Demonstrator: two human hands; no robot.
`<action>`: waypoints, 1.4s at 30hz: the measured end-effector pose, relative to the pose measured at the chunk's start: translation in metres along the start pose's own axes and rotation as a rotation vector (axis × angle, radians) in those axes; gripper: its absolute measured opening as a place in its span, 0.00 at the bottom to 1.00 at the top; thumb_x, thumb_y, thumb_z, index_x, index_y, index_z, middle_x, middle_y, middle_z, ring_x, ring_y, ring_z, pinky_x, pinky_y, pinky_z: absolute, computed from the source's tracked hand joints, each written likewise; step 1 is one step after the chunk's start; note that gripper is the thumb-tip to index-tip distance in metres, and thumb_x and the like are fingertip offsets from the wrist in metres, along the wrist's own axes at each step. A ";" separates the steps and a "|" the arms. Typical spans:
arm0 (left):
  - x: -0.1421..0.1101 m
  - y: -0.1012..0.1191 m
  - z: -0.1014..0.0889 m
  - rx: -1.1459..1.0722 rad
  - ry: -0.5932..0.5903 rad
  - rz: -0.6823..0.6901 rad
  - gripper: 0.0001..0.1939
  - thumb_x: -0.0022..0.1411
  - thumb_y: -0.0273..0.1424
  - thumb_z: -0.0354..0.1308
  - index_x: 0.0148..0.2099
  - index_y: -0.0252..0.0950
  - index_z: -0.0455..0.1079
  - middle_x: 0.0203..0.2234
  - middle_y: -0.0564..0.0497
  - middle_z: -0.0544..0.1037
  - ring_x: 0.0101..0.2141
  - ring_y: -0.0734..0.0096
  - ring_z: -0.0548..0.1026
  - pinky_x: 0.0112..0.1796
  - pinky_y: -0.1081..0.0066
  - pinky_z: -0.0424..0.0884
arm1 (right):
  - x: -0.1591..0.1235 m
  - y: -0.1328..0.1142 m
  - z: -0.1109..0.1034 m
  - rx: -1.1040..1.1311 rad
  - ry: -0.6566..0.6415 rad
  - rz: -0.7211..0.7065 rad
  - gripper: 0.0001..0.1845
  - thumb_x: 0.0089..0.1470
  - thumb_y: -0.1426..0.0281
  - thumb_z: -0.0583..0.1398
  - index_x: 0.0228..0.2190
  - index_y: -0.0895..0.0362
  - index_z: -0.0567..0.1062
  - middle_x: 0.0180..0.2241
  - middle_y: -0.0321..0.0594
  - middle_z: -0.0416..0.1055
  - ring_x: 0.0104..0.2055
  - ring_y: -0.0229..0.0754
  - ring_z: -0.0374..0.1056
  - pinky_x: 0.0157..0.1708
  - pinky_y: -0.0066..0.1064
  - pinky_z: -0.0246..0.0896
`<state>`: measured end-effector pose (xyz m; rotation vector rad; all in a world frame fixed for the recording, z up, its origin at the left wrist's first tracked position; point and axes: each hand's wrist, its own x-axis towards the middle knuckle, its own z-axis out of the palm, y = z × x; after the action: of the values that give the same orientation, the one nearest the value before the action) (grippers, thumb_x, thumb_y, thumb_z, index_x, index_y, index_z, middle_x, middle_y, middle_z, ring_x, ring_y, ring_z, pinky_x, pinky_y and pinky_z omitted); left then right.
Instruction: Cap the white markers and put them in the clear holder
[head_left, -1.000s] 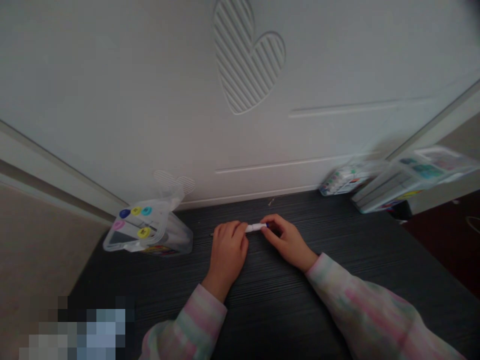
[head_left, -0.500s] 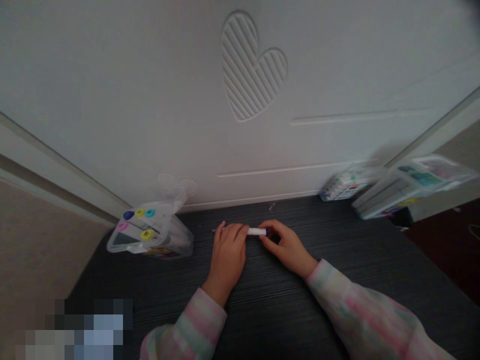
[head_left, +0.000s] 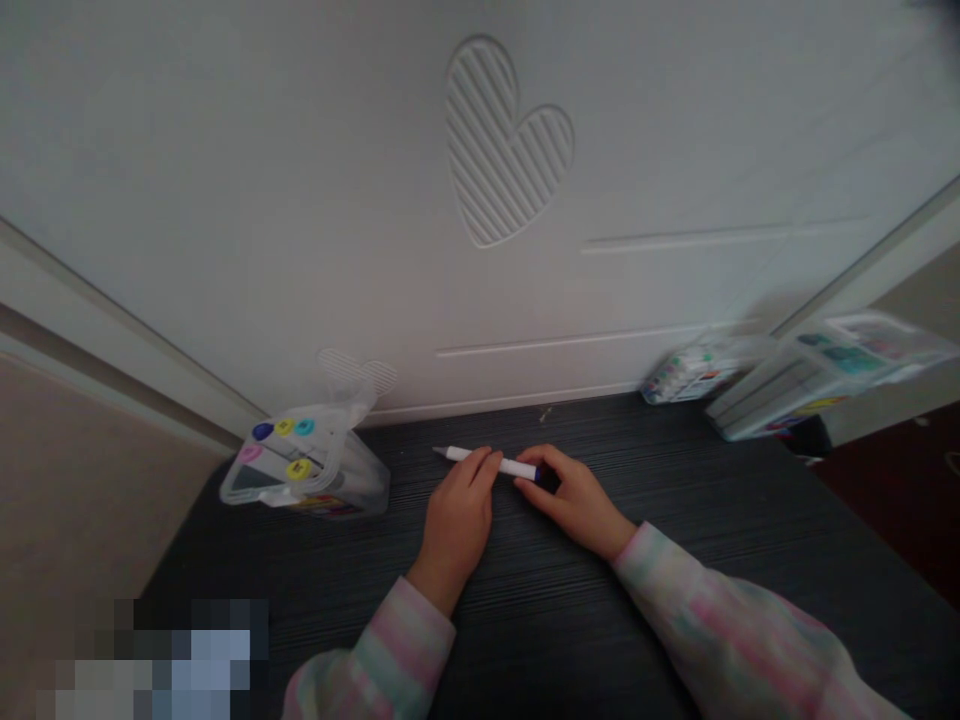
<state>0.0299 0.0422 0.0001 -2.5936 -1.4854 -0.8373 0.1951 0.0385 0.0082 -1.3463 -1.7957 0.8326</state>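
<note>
A white marker (head_left: 487, 462) with a dark blue end lies across the dark wood-grain desk (head_left: 675, 560), its tip pointing left. My left hand (head_left: 457, 510) rests over the marker's middle, fingers curled onto it. My right hand (head_left: 574, 497) pinches the blue end between thumb and fingers. Both wrists wear pastel striped sleeves.
A clear plastic marker case (head_left: 307, 470) with coloured caps showing stands at the left. More clear marker boxes (head_left: 787, 370) sit at the back right. A white panel with an embossed heart (head_left: 506, 140) rises behind the desk.
My left hand has slid back along the marker, so more of the white barrel and its tip show on the left. The right hand stays at the blue end.
</note>
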 end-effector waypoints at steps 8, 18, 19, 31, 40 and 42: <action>-0.001 0.003 0.005 -0.127 0.024 -0.084 0.16 0.58 0.22 0.46 0.48 0.31 0.65 0.46 0.40 0.71 0.45 0.64 0.71 0.45 0.65 0.70 | -0.001 0.000 0.000 0.014 -0.053 -0.048 0.11 0.47 0.73 0.58 0.37 0.57 0.69 0.34 0.38 0.70 0.36 0.37 0.65 0.39 0.30 0.60; -0.002 0.003 -0.001 -0.304 -0.104 -0.058 0.31 0.52 0.28 0.54 0.58 0.29 0.51 0.55 0.37 0.60 0.56 0.59 0.58 0.54 0.58 0.59 | -0.002 0.001 -0.004 0.026 -0.136 -0.092 0.15 0.51 0.74 0.53 0.42 0.57 0.71 0.37 0.40 0.72 0.40 0.40 0.66 0.43 0.35 0.58; -0.002 0.003 -0.001 -0.313 -0.114 -0.059 0.33 0.52 0.30 0.55 0.59 0.30 0.50 0.55 0.37 0.60 0.56 0.59 0.58 0.54 0.58 0.59 | -0.002 0.000 -0.005 0.024 -0.139 -0.091 0.15 0.51 0.74 0.53 0.41 0.57 0.71 0.37 0.40 0.72 0.40 0.40 0.66 0.42 0.35 0.58; -0.004 0.002 0.000 -0.383 -0.160 -0.017 0.35 0.52 0.34 0.59 0.59 0.37 0.48 0.52 0.41 0.64 0.53 0.60 0.63 0.51 0.55 0.62 | 0.000 0.001 -0.004 0.127 -0.119 0.006 0.12 0.54 0.68 0.52 0.38 0.57 0.72 0.35 0.40 0.72 0.38 0.40 0.67 0.40 0.33 0.59; -0.005 0.031 -0.011 -0.380 -0.221 0.270 0.24 0.56 0.27 0.53 0.55 0.34 0.55 0.49 0.43 0.67 0.50 0.60 0.62 0.50 0.58 0.63 | 0.002 0.007 -0.007 0.316 -0.005 0.134 0.21 0.56 0.57 0.48 0.33 0.59 0.72 0.27 0.37 0.68 0.31 0.37 0.63 0.33 0.28 0.59; -0.005 0.036 -0.012 -0.352 -0.257 0.312 0.22 0.56 0.25 0.52 0.54 0.35 0.57 0.48 0.44 0.69 0.50 0.60 0.63 0.50 0.58 0.64 | 0.002 0.006 -0.007 0.355 -0.009 0.161 0.21 0.54 0.55 0.50 0.30 0.59 0.72 0.25 0.36 0.66 0.28 0.36 0.61 0.28 0.27 0.58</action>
<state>0.0516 0.0156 0.0161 -3.1839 -1.0004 -0.8138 0.2038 0.0426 0.0072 -1.2619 -1.4723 1.1829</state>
